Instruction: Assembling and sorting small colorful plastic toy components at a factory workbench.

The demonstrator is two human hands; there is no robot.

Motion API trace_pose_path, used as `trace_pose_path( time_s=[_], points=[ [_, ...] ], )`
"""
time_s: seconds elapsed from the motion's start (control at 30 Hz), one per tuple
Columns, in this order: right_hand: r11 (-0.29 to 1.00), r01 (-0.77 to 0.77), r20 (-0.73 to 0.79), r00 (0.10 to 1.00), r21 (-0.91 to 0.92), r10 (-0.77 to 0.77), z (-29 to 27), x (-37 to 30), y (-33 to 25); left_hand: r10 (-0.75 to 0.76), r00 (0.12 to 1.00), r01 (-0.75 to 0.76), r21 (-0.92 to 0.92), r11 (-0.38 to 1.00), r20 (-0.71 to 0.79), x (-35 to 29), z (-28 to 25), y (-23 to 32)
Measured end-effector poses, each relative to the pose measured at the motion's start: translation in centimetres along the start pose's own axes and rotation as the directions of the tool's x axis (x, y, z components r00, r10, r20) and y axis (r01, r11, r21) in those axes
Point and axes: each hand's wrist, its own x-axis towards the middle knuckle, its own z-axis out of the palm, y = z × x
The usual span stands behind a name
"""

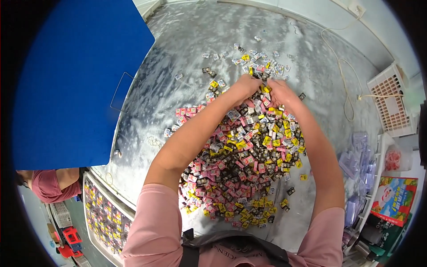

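The left hand (245, 90) and right hand (283, 94) curled over small, glossy, multicoloured boxlike packets (247, 159), hold unclear; these seemed light, best pinched edgewise.

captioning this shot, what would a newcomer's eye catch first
First, the heap of small pink, yellow, black and white packets on the gray table, mid-picture. Next, the large blue board at upper left. Then the left hand and right hand, close together toward the heap's far end.
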Motion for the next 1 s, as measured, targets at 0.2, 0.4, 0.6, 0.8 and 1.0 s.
trace_pose_path(
  time_s=[0.2, 0.4, 0.6, 0.8, 1.0],
  points=[
    [0.948, 0.299, 0.239, 0.934, -0.110, -0.267, 1.2, -8.0, -1.0, -0.093, 0.937, 0.066, 0.091, 0.994, 0.338, -9.0, -1.9, 1.2],
    [0.953, 0.290, 0.109, 0.954, -0.086, -0.281, -4.8, -3.9, -0.1, 0.200, 0.966, -0.255, 0.483, 0.837, 0.164, -4.9, -6.5, -0.6],
    [0.775, 0.335, -0.386, 0.719, -0.536, -0.578, -6.2, 6.4, 2.8, 0.707, 0.682, -0.206, 0.878, 0.433, -0.189, 7.4, -7.5, -2.2],
    [0.596, 0.177, -0.220, 0.818, -0.783, -0.532, -2.7, 5.0, 0.3, 0.562, 0.826, -0.292, 0.885, 0.363, 0.042, 8.5, -3.9, -1.9],
    [0.712, 0.193, -0.235, 0.858, -0.675, -0.456, 0.3, 3.7, 1.9, 0.544, 0.839, -0.337, 0.818, 0.466, 0.036, 3.1, -1.0, -2.2]
  ],
)
